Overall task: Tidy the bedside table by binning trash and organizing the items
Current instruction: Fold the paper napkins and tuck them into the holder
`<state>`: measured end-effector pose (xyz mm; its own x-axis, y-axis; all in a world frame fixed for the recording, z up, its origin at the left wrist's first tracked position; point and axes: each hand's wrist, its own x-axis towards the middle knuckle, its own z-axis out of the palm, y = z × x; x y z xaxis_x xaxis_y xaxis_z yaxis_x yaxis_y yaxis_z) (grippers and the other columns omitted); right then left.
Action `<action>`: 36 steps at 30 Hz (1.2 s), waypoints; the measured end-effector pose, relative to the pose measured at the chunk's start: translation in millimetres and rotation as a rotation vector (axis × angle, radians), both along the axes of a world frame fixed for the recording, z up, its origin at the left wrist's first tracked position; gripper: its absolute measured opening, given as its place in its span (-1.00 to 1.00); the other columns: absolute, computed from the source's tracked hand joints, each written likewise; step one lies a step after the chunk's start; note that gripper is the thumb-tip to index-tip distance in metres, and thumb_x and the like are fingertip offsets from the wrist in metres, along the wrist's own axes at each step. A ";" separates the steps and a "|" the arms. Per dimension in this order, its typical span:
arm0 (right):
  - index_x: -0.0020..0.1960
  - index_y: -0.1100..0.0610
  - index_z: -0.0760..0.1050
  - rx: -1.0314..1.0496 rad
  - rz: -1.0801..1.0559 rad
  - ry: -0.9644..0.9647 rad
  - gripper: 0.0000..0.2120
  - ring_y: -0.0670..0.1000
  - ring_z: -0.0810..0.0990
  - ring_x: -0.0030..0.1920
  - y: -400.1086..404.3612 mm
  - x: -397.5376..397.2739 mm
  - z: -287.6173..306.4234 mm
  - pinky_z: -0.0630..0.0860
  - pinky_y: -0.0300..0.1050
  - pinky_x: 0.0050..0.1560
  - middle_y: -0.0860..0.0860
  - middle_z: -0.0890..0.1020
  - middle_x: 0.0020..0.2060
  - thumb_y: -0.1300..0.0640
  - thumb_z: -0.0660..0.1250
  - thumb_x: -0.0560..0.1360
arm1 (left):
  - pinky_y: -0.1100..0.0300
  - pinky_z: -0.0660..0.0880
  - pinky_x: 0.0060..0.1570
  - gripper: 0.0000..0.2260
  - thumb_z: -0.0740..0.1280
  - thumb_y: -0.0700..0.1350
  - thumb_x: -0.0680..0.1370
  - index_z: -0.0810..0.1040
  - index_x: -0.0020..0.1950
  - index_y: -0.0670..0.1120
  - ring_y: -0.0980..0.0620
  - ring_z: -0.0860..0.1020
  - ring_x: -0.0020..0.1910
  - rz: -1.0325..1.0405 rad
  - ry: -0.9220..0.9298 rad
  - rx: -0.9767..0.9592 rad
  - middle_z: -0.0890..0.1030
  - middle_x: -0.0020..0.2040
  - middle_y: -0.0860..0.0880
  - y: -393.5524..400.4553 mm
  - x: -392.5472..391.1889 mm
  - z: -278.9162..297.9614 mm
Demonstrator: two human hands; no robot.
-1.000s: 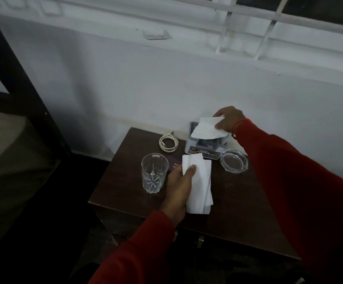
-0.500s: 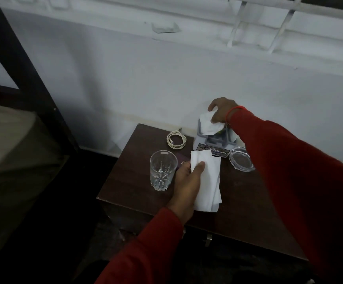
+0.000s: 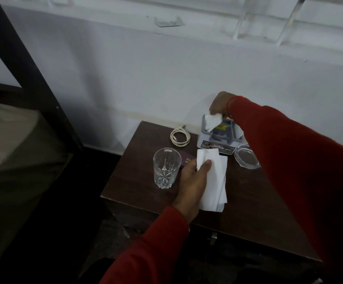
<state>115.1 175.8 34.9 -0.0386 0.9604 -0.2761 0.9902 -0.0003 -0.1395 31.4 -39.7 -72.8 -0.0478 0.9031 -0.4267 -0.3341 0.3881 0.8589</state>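
Observation:
My left hand [image 3: 193, 182] holds a stack of white tissues [image 3: 214, 181] over the middle of the dark wooden bedside table [image 3: 137, 181], thumb pressed on top. At the back of the table my right hand [image 3: 220, 104] pinches a crumpled white tissue [image 3: 212, 121] above a grey plastic organizer box [image 3: 219, 138]. A cut-glass tumbler [image 3: 166, 168] stands upright left of my left hand. A purple card or booklet [image 3: 187, 159] lies partly hidden behind my left hand.
A coiled white cable [image 3: 179, 137] lies at the back left of the table. A clear glass ashtray [image 3: 246, 158] sits right of the box, partly under my right sleeve. White wall behind; a dark bed frame [image 3: 29, 64] and mattress stand to the left.
My right hand has bunched the flat tissue on the box into a crumpled wad and lifted it slightly. My left hand keeps holding the tissue stack in place.

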 end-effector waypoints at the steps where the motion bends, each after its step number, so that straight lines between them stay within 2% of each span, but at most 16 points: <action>1: 0.15 0.37 0.57 -0.008 -0.023 0.036 -0.68 0.08 0.50 -0.30 7.0 2.4 -7.8 0.47 -0.27 -0.41 0.19 0.60 -0.04 0.23 0.42 0.45 | -0.09 0.61 0.13 -0.86 0.36 0.00 0.60 0.63 0.10 0.01 -0.08 0.66 0.07 -0.004 -0.002 0.000 0.71 0.05 -0.03 -0.1 -0.1 -0.2; 4: 0.13 0.28 0.59 -0.009 -0.002 0.037 -0.67 0.12 0.58 0.00 8.9 5.2 -16.8 0.48 -0.09 -0.01 0.16 0.64 0.07 0.13 0.45 0.42 | -0.12 0.60 0.15 -0.85 0.36 0.00 0.60 0.63 0.12 0.00 -0.07 0.66 0.07 -0.007 -0.002 -0.006 0.71 0.05 -0.03 0.1 -1.7 0.0; 6: 0.13 0.27 0.58 -0.041 -0.037 0.078 -0.68 0.11 0.58 0.09 7.2 7.5 -19.4 0.52 -0.01 0.15 0.12 0.63 0.07 0.18 0.47 0.41 | -0.12 0.60 0.15 -0.85 0.36 0.00 0.60 0.63 0.11 0.00 -0.06 0.66 0.07 -0.006 0.004 -0.003 0.71 0.05 -0.02 0.3 -1.8 0.1; 8: 0.16 0.34 0.59 -0.002 -0.011 0.047 -0.62 0.16 0.61 0.13 5.5 8.3 -20.5 0.54 0.05 0.20 0.20 0.65 0.12 0.22 0.47 0.38 | -0.11 0.60 0.15 -0.84 0.36 0.01 0.60 0.63 0.12 0.01 -0.05 0.66 0.07 -0.010 0.011 -0.001 0.71 0.05 -0.01 -0.2 -1.0 0.8; 11: 0.16 0.30 0.60 -0.032 0.036 -0.033 -0.69 0.17 0.61 0.14 5.5 12.9 -22.5 0.54 0.02 0.19 0.21 0.65 0.10 0.22 0.37 0.44 | -0.10 0.60 0.15 -0.82 0.36 0.02 0.59 0.63 0.15 0.01 -0.04 0.66 0.07 -0.017 0.017 0.005 0.71 0.06 -0.01 -1.7 0.5 0.5; 13: 0.12 0.24 0.61 -0.026 0.019 0.010 -0.72 0.13 0.60 0.09 12.9 16.5 -24.6 0.54 -0.02 0.18 0.13 0.66 0.07 0.16 0.31 0.47 | -0.13 0.60 0.17 -0.81 0.36 0.03 0.58 0.64 0.14 0.01 -0.06 0.66 0.08 -0.016 0.019 0.008 0.71 0.06 -0.02 -2.8 1.1 1.3; 15: 0.13 0.21 0.61 -0.024 0.025 0.059 -0.70 0.12 0.60 0.10 19.8 16.9 -27.4 0.53 -0.05 0.19 0.12 0.66 0.12 0.13 0.24 0.50 | -0.14 0.59 0.17 -0.81 0.37 0.03 0.58 0.64 0.13 0.02 -0.06 0.66 0.09 -0.023 0.025 0.007 0.71 0.07 -0.02 -2.5 1.7 1.2; 18: 0.13 0.24 0.58 -0.019 -0.053 0.180 -0.75 0.10 0.56 0.09 11.9 6.6 -28.2 0.51 -0.01 0.20 0.11 0.62 0.10 0.17 0.32 0.49 | -0.12 0.60 0.16 -0.85 0.36 0.02 0.59 0.64 0.10 0.01 -0.06 0.66 0.07 -0.032 0.034 -0.002 0.71 0.05 -0.02 -1.2 1.6 -0.1; 20: 0.19 0.25 0.56 0.050 -0.080 0.168 -0.69 0.15 0.56 0.19 8.4 4.2 -27.3 0.48 -0.01 0.21 0.13 0.60 0.17 0.16 0.37 0.48 | -0.13 0.60 0.16 -0.85 0.37 0.02 0.59 0.65 0.09 0.02 -0.06 0.66 0.07 -0.029 0.030 0.000 0.72 0.05 -0.02 -0.5 0.5 -1.5; 22: 0.22 0.21 0.57 0.096 -0.162 0.261 -0.66 0.18 0.54 0.24 9.1 8.4 -33.2 0.47 -0.03 0.22 0.14 0.59 0.20 0.14 0.40 0.47 | -0.12 0.60 0.17 -0.85 0.37 0.03 0.58 0.65 0.10 0.02 -0.06 0.66 0.08 -0.024 0.031 0.002 0.71 0.06 -0.02 0.0 -0.8 -1.9; 26: 0.10 0.17 0.61 0.392 -0.335 0.600 -0.74 0.09 0.58 0.17 -4.4 17.1 -43.9 0.43 -0.21 0.11 0.09 0.64 0.12 0.04 0.38 0.48 | -0.09 0.60 0.15 -0.83 0.36 0.01 0.59 0.64 0.13 0.01 -0.05 0.66 0.09 -0.010 0.030 0.004 0.71 0.07 -0.02 1.1 0.3 -1.1; 30: 0.08 0.15 0.56 0.637 -0.340 0.622 -0.78 0.12 0.59 0.09 -34.1 42.2 -48.5 0.40 -0.19 0.09 0.16 0.64 0.04 0.06 0.26 0.53 | -0.02 0.62 0.11 -0.84 0.35 -0.04 0.61 0.65 0.13 -0.03 -0.04 0.67 0.07 0.000 0.006 0.021 0.72 0.06 -0.03 -1.3 2.5 0.5; 32: 0.10 0.11 0.55 0.715 -0.293 0.635 -0.79 0.02 0.58 0.01 -61.6 53.4 -43.5 0.39 -0.22 0.06 0.12 0.62 0.01 0.07 0.26 0.53 | -0.01 0.61 0.09 -0.84 0.34 -0.07 0.62 0.63 0.15 -0.06 -0.06 0.67 0.08 0.037 0.001 0.035 0.71 0.07 -0.06 -1.5 2.6 1.1; 34: 0.09 0.07 0.54 0.656 -0.282 0.765 -0.81 -0.14 0.57 -0.14 -94.3 59.9 -42.3 0.48 -0.26 -0.03 0.01 0.62 -0.06 0.03 0.30 0.54 | -0.04 0.61 0.09 -0.84 0.33 -0.10 0.62 0.61 0.17 -0.10 -0.11 0.66 0.10 0.084 -0.006 0.047 0.70 0.08 -0.09 -1.0 3.8 1.3; 36: 0.08 0.00 0.54 0.450 -0.306 0.929 -0.78 -0.17 0.60 -0.19 -132.3 60.7 -40.8 0.53 -0.23 -0.12 -0.02 0.65 -0.04 -0.09 0.36 0.51 | -0.07 0.61 0.12 -0.84 0.33 -0.14 0.63 0.60 0.18 -0.10 -0.14 0.65 0.13 0.139 -0.064 0.061 0.70 0.10 -0.10 -0.6 5.3 1.7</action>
